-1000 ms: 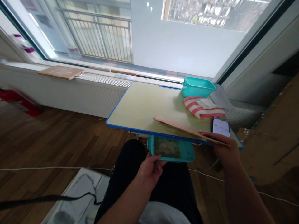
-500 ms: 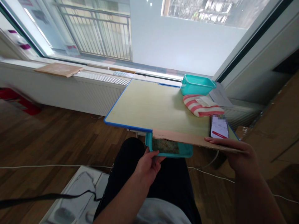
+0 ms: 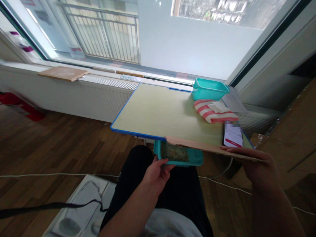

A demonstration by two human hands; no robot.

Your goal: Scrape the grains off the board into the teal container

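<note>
Just below the front edge of the table [image 3: 148, 108], my left hand [image 3: 158, 171] grips the near rim of a teal plastic container [image 3: 196, 161]. Brownish-grey crumbly stuff [image 3: 175, 153] covers much of its bottom; what it is I cannot make out. My right hand [image 3: 259, 164] holds a flat strip of cardboard [image 3: 197, 145] along the table's front edge, thumb on top. The strip's left end lies over part of the container, and dark bits cling to its lower edge. Near my right thumb lies a phone [image 3: 232, 134] with a red pen [image 3: 233, 142] across it.
A red-and-white striped cloth [image 3: 209, 113] with a paper packet [image 3: 218, 107] lies on the table's right side, before a second teal container [image 3: 211, 91]. Cardboard boxes [image 3: 293, 138] stand right; a radiator [image 3: 98, 95] runs under the window. A white cable [image 3: 227, 184] crosses the floor.
My right hand has slid a little to the right with the cardboard strip, uncovering slightly more of the table edge and container. My left hand stays put on the container.
</note>
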